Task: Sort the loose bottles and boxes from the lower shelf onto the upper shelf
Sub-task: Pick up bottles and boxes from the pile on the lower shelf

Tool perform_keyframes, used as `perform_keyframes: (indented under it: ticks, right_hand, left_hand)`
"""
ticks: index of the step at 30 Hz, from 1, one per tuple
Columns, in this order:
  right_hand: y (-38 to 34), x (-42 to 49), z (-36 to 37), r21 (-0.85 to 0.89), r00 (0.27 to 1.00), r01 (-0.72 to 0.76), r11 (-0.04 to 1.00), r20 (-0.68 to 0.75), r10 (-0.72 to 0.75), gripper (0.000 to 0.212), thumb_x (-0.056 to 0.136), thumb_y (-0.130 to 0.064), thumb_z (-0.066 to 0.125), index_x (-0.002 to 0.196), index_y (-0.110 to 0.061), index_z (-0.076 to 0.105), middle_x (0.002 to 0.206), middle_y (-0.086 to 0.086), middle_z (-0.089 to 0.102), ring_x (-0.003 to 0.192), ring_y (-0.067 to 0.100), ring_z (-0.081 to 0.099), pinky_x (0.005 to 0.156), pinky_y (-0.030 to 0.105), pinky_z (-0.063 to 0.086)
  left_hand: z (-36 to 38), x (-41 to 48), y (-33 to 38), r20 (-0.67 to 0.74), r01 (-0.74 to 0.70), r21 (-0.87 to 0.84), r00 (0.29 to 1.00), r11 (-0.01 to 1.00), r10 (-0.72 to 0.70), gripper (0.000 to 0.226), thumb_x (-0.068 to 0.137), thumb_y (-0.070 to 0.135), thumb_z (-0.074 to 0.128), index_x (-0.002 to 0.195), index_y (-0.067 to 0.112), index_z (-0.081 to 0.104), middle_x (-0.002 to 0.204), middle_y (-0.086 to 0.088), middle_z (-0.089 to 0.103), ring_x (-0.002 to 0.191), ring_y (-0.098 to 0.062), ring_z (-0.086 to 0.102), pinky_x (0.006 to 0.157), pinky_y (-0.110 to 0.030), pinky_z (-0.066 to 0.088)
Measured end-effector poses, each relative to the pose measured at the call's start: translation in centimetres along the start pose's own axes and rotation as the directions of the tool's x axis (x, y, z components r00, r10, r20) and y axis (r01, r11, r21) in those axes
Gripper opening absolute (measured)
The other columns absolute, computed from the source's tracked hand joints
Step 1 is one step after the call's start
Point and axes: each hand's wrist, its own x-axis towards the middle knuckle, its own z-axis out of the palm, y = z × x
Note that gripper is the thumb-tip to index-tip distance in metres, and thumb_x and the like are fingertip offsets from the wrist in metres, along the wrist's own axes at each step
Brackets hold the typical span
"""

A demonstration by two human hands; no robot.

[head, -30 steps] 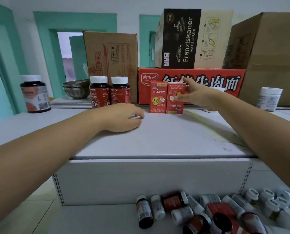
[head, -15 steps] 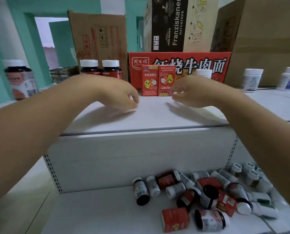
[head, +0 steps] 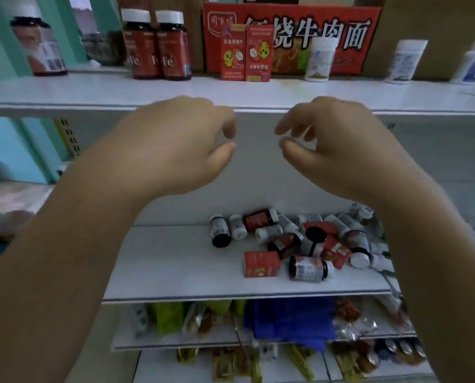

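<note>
My left hand and my right hand hang in the air in front of the upper shelf's edge, fingers loosely curled, holding nothing. On the upper shelf stand two red Fe bottles, two small red boxes, a white bottle and two more white bottles to the right. Below my hands, the lower shelf carries a loose heap of bottles lying on their sides, with a red box and a dark bottle nearest the front.
A large brown bottle stands at the upper shelf's far left. A red noodle carton and cardboard boxes line the back. Packets in green, blue and orange fill the shelves underneath. Teal door frames are at the left.
Both hands have drawn back from the upper shelf and dropped below its edge. My view has tilted down, so the lower shelf and its heap now show in full.
</note>
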Motion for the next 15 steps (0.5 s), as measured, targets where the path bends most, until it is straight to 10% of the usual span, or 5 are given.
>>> perform_keyframes:
  ticks: [15]
  right_hand:
    - [9.2,-9.5,17.7,-0.077,0.862,-0.267,0.961,0.426,0.273,0.046,0.090,-0.026,0.054,0.135,-0.028,0.054,0.136,0.009,0.051,0.123,0.035,0.045,0.097,0.045,0.041]
  left_hand:
    - [21.8,-5.2,-0.4,0.316,0.377,-0.148,0.894,0.914,-0.317,0.037,0.097,0.033,0.054,0.130,0.018,0.058,0.134,-0.010,0.053,0.124,-0.033,0.047,0.101,-0.044,0.041]
